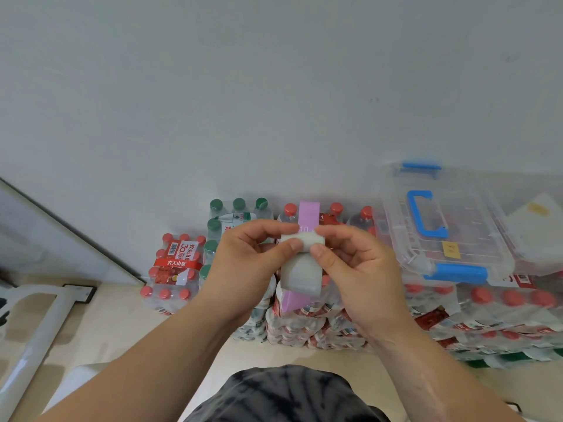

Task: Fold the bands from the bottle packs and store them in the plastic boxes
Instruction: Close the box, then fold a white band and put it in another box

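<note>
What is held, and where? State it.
The left hand and right hand pinch the grey band at its folded top edge; the rest hangs.

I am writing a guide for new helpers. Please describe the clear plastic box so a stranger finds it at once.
Stacked bottle packs stand against the wall. On the right-hand stack rests the clear plastic box. The blue handle on its lid and its blue clips set it apart from everything around it.

Plain grey-white wall (274,86); beige floor (115,324); even light.
</note>
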{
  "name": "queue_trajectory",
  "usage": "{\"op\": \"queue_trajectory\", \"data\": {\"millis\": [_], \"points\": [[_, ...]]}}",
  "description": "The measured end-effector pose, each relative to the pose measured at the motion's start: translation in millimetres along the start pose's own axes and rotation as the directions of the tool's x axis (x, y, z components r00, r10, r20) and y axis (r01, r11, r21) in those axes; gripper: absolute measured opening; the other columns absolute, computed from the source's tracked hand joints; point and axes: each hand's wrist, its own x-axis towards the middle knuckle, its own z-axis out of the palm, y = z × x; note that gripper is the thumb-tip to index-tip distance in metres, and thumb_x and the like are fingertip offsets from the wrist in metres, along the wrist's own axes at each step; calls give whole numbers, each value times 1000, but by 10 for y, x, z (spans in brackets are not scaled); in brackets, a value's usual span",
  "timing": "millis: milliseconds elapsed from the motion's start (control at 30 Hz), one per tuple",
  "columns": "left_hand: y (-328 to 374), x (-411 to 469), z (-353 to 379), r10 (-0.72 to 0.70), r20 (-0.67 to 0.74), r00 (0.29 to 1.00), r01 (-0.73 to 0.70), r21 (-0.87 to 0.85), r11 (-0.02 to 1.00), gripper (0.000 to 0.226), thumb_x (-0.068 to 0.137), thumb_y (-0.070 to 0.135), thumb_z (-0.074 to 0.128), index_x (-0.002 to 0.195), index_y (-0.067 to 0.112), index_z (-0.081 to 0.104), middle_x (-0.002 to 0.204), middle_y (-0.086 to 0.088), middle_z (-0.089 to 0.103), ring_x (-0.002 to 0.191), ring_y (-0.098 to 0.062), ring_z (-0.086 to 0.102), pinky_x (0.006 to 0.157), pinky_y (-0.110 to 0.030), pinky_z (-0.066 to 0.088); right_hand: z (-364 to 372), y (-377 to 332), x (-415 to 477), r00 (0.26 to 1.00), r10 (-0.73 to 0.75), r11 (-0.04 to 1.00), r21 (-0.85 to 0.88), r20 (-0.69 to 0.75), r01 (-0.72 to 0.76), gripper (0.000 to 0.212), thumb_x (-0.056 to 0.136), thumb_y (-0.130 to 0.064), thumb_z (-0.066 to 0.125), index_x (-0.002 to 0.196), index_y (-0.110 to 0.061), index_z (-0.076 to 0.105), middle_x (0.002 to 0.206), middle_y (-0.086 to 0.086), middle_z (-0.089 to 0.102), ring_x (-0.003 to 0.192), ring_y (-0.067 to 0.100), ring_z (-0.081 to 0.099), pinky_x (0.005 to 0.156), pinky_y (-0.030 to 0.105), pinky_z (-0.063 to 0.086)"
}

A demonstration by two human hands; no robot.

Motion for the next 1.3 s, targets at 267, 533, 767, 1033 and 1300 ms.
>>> {"op": "queue_trajectory", "data": {"millis": [267,533,767,1033,1300], "points": [[-16,-11,21,-6,18,1000,6,-12,1000,19,81,-6,72,92,9,73,88,-3,78,80,-24,75,71,-35,62,-25,42,53,998,19,1000,-15,-64,-20,17,87,-11,73,98,-23,77,87,5,77,82,20,75,71,33,61],[-46,30,8,-63,43,997,66,-60,996,22,88,2,68,108,10,72,84,-7,75,73,-17,72,60,-24,55,-40,36,57,997,-8,1000,-1,-71,8,32,83,-1,74,100,-28,77,101,-9,79,97,11,75,81,24,59],[-92,64,11,-80,13,997,81,-120,989,18,83,0,72,96,11,75,83,-7,70,74,-17,67,61,-26,55,54,50,-6,997,-45,998,-36,-70,43,28,80,-27,71,105,-39,75,106,-18,76,102,1,70,83,16,55],[-98,90,14,-66,17,998,67,-105,992,22,79,-14,71,83,7,68,85,-1,75,74,-19,70,67,-33,60,41,83,41,994,-6,998,-63,-112,-1,22,91,-13,70,103,-30,77,102,-11,78,98,10,73,79,24,58],[-129,111,-20,-107,70,992,114,-96,989,21,77,-16,69,79,4,68,88,-10,72,79,-27,68,67,-35,56,-61,63,89,997,48,995,-79,-64,-53,15,87,-3,75,92,-18,77,94,4,78,90,22,75,82,42,61]]}}
